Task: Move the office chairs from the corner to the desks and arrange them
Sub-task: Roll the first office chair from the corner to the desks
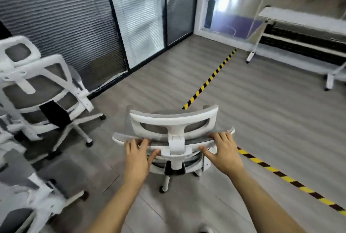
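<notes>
A white-framed office chair [174, 120] with grey mesh stands in front of me, its back toward me. My left hand [137, 155] grips the top edge of the backrest left of the headrest post, fingers curled over it and thumb behind. My right hand [223, 153] grips the same edge on the right side, fingers over the rim. A white desk [299, 17] on castors stands at the far right by the glass wall.
A second white mesh chair [43, 90] stands at the left, and parts of more chairs [37, 191] crowd the lower left. Black-and-yellow floor tape [209, 79] runs diagonally past the chair. Blinds and a glass partition close off the back.
</notes>
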{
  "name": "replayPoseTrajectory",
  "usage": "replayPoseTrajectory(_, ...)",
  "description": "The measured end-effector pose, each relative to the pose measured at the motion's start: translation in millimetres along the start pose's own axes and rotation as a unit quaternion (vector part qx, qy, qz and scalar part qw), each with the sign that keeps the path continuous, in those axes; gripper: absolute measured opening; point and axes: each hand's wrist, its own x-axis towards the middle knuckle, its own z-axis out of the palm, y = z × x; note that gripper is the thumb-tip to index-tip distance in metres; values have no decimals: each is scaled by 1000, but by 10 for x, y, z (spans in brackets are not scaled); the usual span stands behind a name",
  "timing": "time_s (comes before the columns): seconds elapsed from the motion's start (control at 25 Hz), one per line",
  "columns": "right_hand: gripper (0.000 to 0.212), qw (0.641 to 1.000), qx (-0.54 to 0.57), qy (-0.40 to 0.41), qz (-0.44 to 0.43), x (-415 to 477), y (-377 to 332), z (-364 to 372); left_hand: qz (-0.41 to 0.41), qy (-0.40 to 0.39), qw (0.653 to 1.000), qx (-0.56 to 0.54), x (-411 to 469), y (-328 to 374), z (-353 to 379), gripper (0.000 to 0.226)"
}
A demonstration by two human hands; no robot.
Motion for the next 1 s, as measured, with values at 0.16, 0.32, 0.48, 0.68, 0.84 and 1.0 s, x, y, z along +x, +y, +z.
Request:
replayPoseTrajectory(0.16,54,995,-19,66,79,-597,900,-508,93,-40,995,-27,42,953,513,47)
replayPoseTrajectory(0.32,52,980,-21,138,140,-1165,1778,-1037,164,-78,982,-59,21,2005,1084,51)
replayPoseTrajectory(0.48,52,966,-22,167,198,-1680,2817,-1650,202,-104,968,-107,-135,3303,1638,46)
replayPoseTrajectory(0.68,55,945,-35,191,262,-2204,4140,-2397,256,-143,944,-150,-260,4893,2408,41)
replayPoseTrajectory(0.84,55,928,-57,225,292,-2443,5225,-2956,288,-176,926,-170,-260,6194,3064,37)
replayPoseTrajectory(1.0,56,904,-80,247,339,-2551,6415,-3532,321,-195,905,-199,-186,7560,3850,35)
